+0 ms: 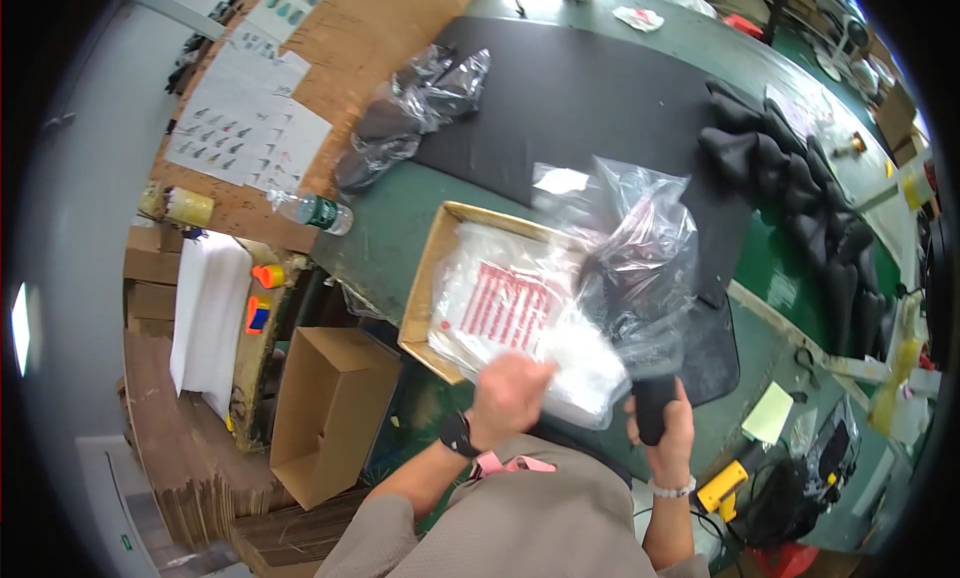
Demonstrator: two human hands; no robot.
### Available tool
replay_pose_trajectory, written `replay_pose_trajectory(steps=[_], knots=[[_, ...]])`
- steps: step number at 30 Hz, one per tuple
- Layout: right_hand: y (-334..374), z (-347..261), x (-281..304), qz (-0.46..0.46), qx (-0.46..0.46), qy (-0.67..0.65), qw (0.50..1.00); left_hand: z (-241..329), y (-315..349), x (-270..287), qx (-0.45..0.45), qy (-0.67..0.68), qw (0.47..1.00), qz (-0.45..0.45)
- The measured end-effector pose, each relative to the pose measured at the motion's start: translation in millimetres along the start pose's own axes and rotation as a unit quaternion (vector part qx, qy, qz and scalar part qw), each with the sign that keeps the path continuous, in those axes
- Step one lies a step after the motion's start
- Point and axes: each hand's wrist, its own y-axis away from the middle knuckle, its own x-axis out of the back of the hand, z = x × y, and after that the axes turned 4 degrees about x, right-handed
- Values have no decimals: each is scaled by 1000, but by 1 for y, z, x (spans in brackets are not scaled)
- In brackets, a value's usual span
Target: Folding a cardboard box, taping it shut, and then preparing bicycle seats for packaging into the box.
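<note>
My right hand (pixel 677 430) grips the rounded black end of a long dark item (pixel 655 410), whose kind I cannot make out. The item's upper part lies inside a clear plastic bag (pixel 645 233). Closed into a loose fist, my left hand (pixel 510 396) is at the near edge of a stack of clear plastic bags with red print (pixel 505 303). Whether it pinches a bag edge is hidden. The stack sits in a shallow cardboard box (pixel 425 313) and spills over its right side, where a whitish bag part (pixel 585 368) is blurred.
Several black padded pieces (pixel 790 183) lie in a row at the right. A black mat (pixel 570 78) covers the far table. Wrapped dark items (pixel 415 108) and a plastic bottle (pixel 315 213) are at the left. A yellow tool (pixel 722 490) and an open carton (pixel 325 413) are nearby.
</note>
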Motion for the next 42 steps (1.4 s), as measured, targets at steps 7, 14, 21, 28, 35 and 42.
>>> replay_pose_trajectory(steps=[7, 14, 21, 28, 35, 42], knots=[[-43, 0, -44, 93, 79, 5, 992, 32, 13, -43, 131, 290, 939, -134], [-78, 52, -54, -133, 70, 303, 941, -22, -85, -59, 485, 589, 646, -5], [-80, -13, -36, 0, 225, 381, 897, -155, -172, 6, 418, 598, 646, 224], [-106, -18, 17, 143, 209, 296, 921, -159, -113, -55, 286, 153, 946, -34], [-120, -17, 55, 155, 237, 231, 931, -109, -117, -41, 250, 101, 961, -64], [-97, -3, 59, 92, 158, 356, 917, -111, -108, 14, 233, 74, 970, 0]])
